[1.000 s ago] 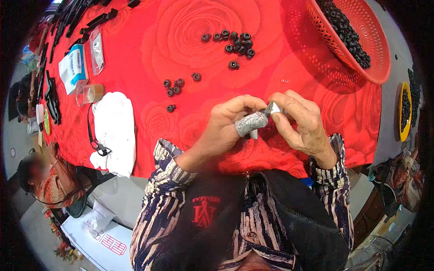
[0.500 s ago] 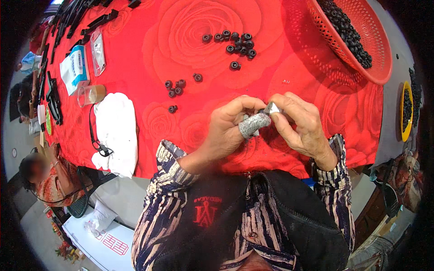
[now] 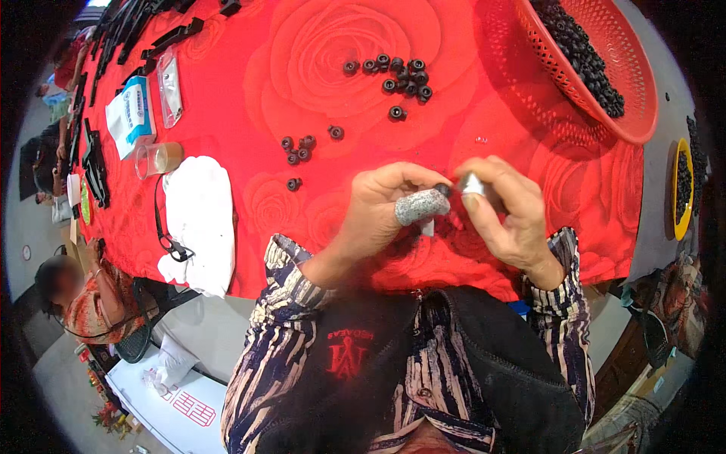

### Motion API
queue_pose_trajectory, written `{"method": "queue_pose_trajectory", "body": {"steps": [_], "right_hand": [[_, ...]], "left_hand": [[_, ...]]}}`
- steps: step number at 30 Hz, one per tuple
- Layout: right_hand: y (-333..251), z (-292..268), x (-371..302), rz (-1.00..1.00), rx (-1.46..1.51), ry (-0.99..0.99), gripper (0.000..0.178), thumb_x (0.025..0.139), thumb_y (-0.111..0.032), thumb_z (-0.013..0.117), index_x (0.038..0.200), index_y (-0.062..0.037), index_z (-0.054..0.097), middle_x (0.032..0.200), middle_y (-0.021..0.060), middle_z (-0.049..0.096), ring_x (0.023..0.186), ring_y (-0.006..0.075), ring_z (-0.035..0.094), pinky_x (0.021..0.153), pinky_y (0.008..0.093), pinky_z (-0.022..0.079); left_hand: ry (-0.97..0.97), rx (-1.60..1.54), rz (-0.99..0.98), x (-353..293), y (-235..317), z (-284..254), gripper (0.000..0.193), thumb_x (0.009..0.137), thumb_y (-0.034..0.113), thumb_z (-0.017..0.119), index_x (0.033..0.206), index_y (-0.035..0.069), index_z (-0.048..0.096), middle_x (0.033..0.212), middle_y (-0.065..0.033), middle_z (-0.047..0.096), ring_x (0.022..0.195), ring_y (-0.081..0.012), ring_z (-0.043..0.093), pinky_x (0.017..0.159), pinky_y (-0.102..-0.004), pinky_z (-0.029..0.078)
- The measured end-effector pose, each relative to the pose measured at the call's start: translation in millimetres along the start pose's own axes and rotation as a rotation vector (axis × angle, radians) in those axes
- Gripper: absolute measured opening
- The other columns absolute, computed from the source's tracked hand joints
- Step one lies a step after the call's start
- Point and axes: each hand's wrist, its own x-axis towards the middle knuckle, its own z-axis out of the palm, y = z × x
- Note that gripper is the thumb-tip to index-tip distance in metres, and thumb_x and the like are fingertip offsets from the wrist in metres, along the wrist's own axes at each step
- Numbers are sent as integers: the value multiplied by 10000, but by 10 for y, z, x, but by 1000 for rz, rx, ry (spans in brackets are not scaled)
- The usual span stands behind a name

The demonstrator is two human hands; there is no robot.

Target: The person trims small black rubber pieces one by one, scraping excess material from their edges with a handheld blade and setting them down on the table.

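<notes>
Between the fingers of my left hand (image 3: 382, 200) is a small round black part (image 3: 442, 190). A speckled grey sleeve (image 3: 421, 206) covers one of that hand's fingers. My right hand (image 3: 508, 210) pinches a small shiny silver piece (image 3: 473, 184), blurred by motion, just right of the black part and apart from it. It looks like a short blade, though its exact kind is unclear. Several similar black parts (image 3: 404, 79) lie in a loose cluster beyond my hands, and a smaller group (image 3: 298, 149) lies to the left.
A red perforated basket (image 3: 643, 83) full of black parts stands at the far right, and a yellow tray (image 3: 684, 219) sits beyond it. On the left are a white cloth (image 3: 195, 227), a plastic cup (image 3: 159, 160), a tissue pack (image 3: 130, 117) and long black pieces (image 3: 94, 166). Another person sits at left.
My right hand has drawn the silver piece slightly to the right, away from the black part. More of the black part now shows in my left hand.
</notes>
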Motion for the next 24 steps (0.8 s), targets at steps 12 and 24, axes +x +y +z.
{"method": "queue_pose_trajectory", "body": {"steps": [12,24], "right_hand": [[101,67,-40,-455,-166,117,327,646,36,708,946,5,580,651,83,555,500,193,520,446,300,403],[125,55,-39,-400,-92,69,364,612,-16,725,955,-4,603,693,90,556,520,205,536,455,308,420]], "left_hand": [[-184,-422,-206,24,-245,-65,170,864,152,596,937,-2,603,735,-44,610,598,-88,588,452,-237,508],[-215,-312,-297,37,-146,-121,219,832,173,636,947,-9,601,779,-73,622,592,-63,533,531,-177,458]]}}
